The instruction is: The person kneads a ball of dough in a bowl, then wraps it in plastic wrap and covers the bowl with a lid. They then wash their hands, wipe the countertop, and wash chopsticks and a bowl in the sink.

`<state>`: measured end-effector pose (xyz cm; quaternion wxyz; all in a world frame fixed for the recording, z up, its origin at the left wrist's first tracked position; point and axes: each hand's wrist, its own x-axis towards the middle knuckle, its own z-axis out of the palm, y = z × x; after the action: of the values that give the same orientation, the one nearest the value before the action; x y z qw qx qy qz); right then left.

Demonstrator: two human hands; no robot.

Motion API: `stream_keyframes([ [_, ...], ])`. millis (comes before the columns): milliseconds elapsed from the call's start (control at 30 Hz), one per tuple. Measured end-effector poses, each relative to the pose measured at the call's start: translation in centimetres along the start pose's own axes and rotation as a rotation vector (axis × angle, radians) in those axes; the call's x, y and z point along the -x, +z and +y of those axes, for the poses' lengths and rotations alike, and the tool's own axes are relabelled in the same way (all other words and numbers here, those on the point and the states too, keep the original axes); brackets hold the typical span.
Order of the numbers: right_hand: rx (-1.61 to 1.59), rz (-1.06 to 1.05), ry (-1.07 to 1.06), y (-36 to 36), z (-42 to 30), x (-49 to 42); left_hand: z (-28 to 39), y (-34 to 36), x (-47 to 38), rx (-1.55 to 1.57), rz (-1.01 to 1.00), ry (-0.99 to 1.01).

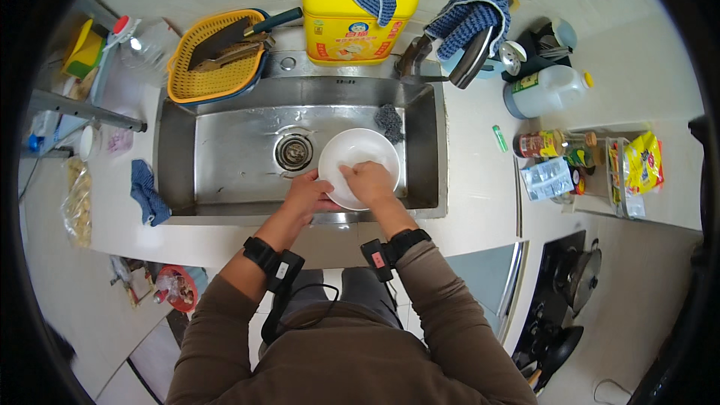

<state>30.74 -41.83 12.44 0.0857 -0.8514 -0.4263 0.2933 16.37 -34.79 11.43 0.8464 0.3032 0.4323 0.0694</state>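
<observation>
A round white dish, a plate or shallow bowl, is held over the right part of the stainless steel sink. My left hand grips its lower left rim, with some fingers out of sight underneath. Across the inside of the dish lies my right hand, fingers bent and thumb towards the middle. Whether anything is under those fingers is hidden. A dark steel wool scourer sits in the sink's back right corner, just beyond the dish. The drain is left of the dish.
Behind the sink stand a yellow jug and a faucet draped with a blue cloth. A yellow basket holding a cleaver overhangs the back left corner. Another blue cloth lies left. A stove is at right.
</observation>
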Motion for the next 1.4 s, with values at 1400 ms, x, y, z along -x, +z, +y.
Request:
stream_keyframes([
  [1400, -0.538, 0.317, 0.039, 14.4, 8.1, -18.2, -4.2, -5.4, -18.2, -0.027, 0.621, 0.254],
])
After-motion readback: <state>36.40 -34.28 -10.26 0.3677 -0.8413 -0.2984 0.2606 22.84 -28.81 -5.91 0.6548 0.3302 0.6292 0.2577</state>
